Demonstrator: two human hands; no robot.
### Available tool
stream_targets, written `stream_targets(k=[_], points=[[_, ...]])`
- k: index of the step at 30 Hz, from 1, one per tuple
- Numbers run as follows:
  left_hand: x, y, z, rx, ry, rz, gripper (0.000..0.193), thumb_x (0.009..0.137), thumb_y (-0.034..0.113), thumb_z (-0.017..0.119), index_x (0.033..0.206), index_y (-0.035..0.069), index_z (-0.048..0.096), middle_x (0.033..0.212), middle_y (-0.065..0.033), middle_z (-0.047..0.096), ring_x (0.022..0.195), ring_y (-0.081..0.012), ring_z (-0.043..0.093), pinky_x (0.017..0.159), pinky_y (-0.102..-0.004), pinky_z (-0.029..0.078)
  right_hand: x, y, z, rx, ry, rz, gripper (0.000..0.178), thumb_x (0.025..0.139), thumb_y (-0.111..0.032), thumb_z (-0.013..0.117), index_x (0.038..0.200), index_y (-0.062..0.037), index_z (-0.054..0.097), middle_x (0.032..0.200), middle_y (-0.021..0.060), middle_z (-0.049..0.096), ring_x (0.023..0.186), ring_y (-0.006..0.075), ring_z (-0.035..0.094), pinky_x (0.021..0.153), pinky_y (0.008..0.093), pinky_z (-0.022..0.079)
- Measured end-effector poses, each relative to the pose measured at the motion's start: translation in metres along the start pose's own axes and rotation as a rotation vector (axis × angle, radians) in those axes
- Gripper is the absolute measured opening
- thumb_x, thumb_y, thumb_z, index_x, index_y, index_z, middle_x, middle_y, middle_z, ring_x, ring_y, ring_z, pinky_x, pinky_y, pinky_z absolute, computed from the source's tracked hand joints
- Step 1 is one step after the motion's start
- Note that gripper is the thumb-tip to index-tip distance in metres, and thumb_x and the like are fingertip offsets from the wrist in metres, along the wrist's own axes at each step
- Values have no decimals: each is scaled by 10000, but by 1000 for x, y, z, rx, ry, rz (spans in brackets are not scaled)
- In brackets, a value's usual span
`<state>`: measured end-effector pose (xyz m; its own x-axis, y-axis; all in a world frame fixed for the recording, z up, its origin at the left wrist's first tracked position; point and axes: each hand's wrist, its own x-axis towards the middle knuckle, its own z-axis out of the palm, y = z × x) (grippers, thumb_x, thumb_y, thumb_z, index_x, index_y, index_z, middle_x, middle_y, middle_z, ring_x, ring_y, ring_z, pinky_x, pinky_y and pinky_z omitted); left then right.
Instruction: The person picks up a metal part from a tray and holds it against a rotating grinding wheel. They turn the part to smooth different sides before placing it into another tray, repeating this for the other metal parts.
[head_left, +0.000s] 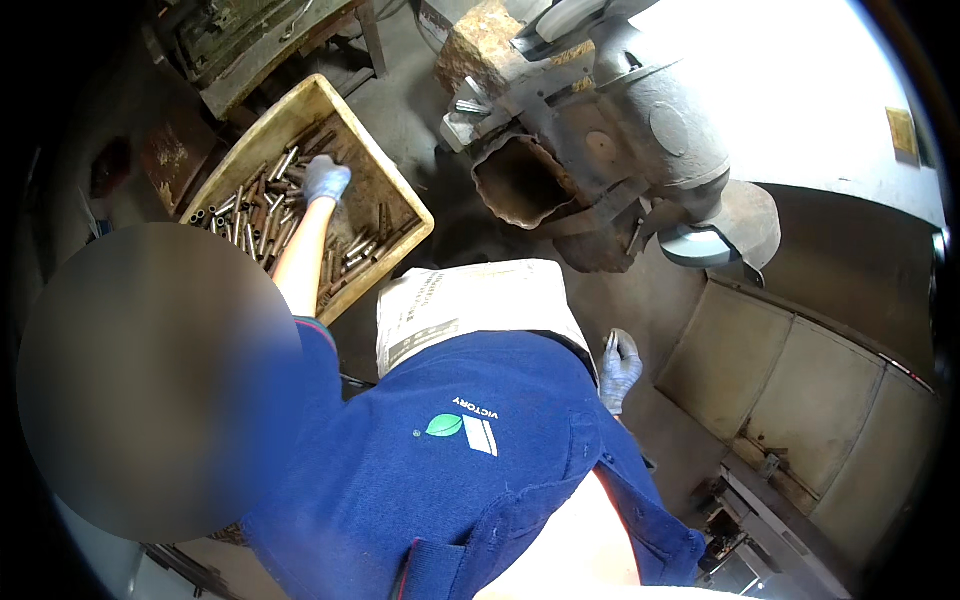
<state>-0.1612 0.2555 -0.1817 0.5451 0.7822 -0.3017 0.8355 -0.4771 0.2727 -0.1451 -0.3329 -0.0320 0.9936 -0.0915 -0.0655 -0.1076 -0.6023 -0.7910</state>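
My left hand [325, 179], in a pale blue-grey glove, reaches into a worn yellowish plastic bin [407, 187] at the far left. Its fingers are down among several short metal tubes [262, 222], some shiny and some rusty brown. From here the fingertips are hidden, so I cannot tell whether a tube is gripped. Low beside my lap on the right is my right hand [621, 372], gloved alike. Its thumb and fingers are curled together, and what lies between them is too small to make out. A whitish printed sheet [478, 290] covers my lap.
Ahead to the right stands a heavy, dusty grinding machine [665, 125] with a wheel at either end and a rough-edged open metal duct [522, 182] on its near side. Tan panels [735, 365] line the right. A workbench [270, 55] is beyond the bin.
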Motion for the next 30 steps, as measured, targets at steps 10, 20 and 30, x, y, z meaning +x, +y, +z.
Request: stream_targets(k=[10,20,30], points=[[-117,118,-140,-1302,-344,450,219,859,91,609,1015,-62,622,810,-98,662,668,-142,641,603,-233,531,28,-111,28,116,-31,-353,168,750,15,655,916,11,679,962,163,666,917,246,641,838,327,498],[-206,294,-93,-1315,-1178,487,269,853,125,620,1056,-50,601,853,-123,665,716,-158,658,635,-260,554,64,-159,30,108,82,-738,422,641,-106,781,1013,20,627,1110,216,573,1008,335,601,852,368,506],[-241,342,-57,-1099,-1314,624,224,873,101,598,1032,-57,601,829,-127,667,630,-148,641,512,-211,480,54,-120,7,-26,359,-675,416,636,-168,799,977,-4,628,1043,189,561,923,320,609,796,370,518]])
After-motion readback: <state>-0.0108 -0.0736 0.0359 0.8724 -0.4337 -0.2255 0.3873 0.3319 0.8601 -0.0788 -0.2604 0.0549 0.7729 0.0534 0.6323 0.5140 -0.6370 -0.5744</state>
